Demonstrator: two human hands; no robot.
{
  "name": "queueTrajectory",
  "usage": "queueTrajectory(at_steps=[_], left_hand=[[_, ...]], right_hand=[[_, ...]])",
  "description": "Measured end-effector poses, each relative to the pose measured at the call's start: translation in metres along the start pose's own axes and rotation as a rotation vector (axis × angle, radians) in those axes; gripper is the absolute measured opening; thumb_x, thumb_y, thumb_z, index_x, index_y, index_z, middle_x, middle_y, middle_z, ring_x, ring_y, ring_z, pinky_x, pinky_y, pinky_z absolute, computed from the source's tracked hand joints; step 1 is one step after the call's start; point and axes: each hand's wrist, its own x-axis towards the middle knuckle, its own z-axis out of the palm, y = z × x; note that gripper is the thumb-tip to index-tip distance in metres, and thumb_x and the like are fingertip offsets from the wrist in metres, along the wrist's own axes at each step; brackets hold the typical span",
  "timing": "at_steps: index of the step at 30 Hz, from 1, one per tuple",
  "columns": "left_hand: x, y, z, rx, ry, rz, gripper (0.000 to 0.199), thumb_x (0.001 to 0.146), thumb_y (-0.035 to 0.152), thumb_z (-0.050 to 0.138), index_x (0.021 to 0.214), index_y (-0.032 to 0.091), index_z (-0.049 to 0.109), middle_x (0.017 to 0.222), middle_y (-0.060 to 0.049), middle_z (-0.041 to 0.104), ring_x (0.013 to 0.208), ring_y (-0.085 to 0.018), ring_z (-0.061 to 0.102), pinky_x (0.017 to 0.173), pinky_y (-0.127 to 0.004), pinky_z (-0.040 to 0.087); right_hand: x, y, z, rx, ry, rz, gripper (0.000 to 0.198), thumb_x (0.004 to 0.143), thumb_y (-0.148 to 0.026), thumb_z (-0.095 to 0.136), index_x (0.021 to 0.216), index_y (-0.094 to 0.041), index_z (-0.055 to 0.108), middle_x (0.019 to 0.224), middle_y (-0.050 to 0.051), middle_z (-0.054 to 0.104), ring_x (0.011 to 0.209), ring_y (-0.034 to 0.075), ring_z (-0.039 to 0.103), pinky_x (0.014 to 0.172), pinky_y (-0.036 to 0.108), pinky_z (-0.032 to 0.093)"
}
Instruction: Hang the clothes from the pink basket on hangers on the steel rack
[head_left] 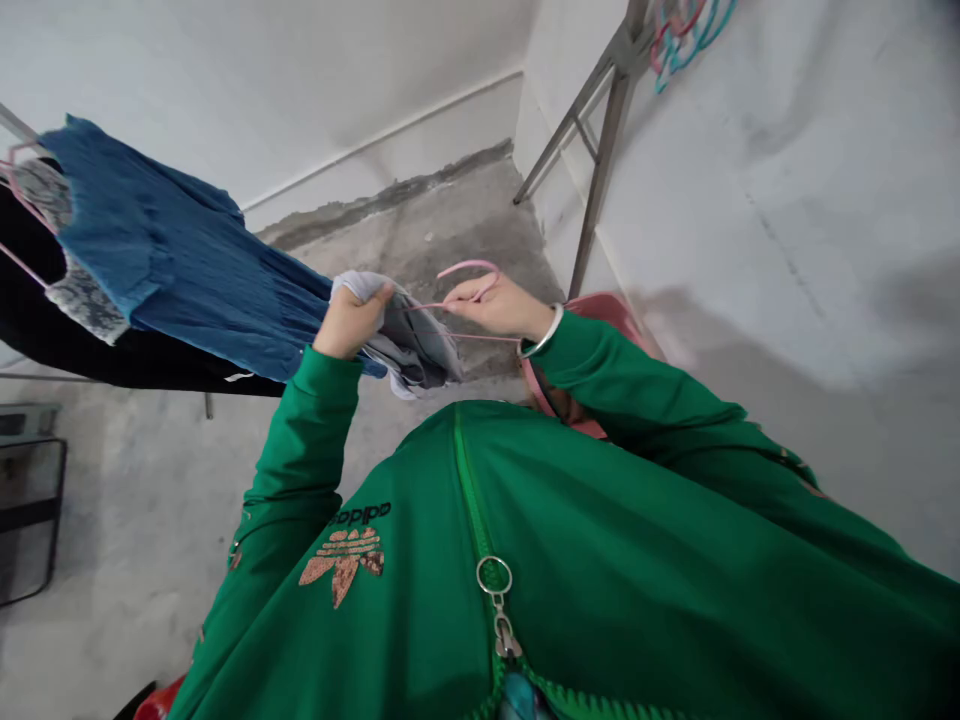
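My left hand (351,318) is closed on the edge of a light grey garment (420,345), which hangs down in loose folds below it. Between the fingers of my right hand (499,303) is a pink clothes hanger (469,266), pinched near its curved hook. The hanger's thin arms run left toward the garment, and one reaches into its opening. How far it goes inside is hidden by the cloth. Just left of my left hand hangs a blue dress (187,250), close to the grey garment.
Black clothing (135,365) and a grey patterned garment (86,295) hang at the left. A metal rack frame (600,150) stands by the right wall, with pink and turquoise hangers (694,40) above. A pink tub (611,310) is partly behind my right sleeve.
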Motion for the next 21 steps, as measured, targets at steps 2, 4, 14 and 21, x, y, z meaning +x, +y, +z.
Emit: queueTrajectory(at_steps=[2,4,14,21], left_hand=[[0.007,-0.003,-0.019,-0.011,0.052,-0.014,0.022,0.079,0.020,0.066,0.058,0.015,0.059,0.055,0.004,0.050,0.054,-0.008,0.047,0.055,-0.020,0.041],[0.013,-0.007,-0.036,-0.040,0.102,-0.061,0.020,0.078,0.021,0.066,0.060,0.015,0.059,0.057,0.003,0.053,0.055,-0.008,0.048,0.053,-0.019,0.041],[0.024,-0.015,-0.048,-0.093,0.060,-0.144,0.022,0.074,0.028,0.070,0.061,0.015,0.059,0.056,0.003,0.055,0.050,-0.007,0.045,0.050,-0.018,0.041],[0.025,-0.007,-0.019,-0.099,-0.028,-0.141,0.024,0.076,0.029,0.068,0.061,0.016,0.055,0.053,0.004,0.052,0.050,-0.007,0.047,0.050,-0.017,0.045]], right_hand=[[-0.005,-0.001,-0.020,-0.031,0.008,0.030,0.025,0.081,-0.036,0.055,0.079,-0.015,0.069,0.080,0.006,0.069,0.076,0.017,0.058,0.075,0.031,0.046],[-0.012,-0.004,-0.038,-0.074,0.000,0.064,0.026,0.081,-0.039,0.055,0.080,-0.017,0.069,0.080,0.007,0.069,0.074,0.018,0.057,0.074,0.034,0.046],[-0.047,-0.020,-0.070,-0.101,-0.041,0.119,0.022,0.079,-0.039,0.056,0.079,-0.022,0.070,0.088,0.005,0.071,0.088,0.027,0.064,0.082,0.043,0.049],[-0.032,-0.003,-0.028,-0.074,-0.049,0.041,0.029,0.082,-0.036,0.052,0.084,-0.015,0.072,0.083,0.006,0.069,0.081,0.020,0.061,0.077,0.034,0.046]])
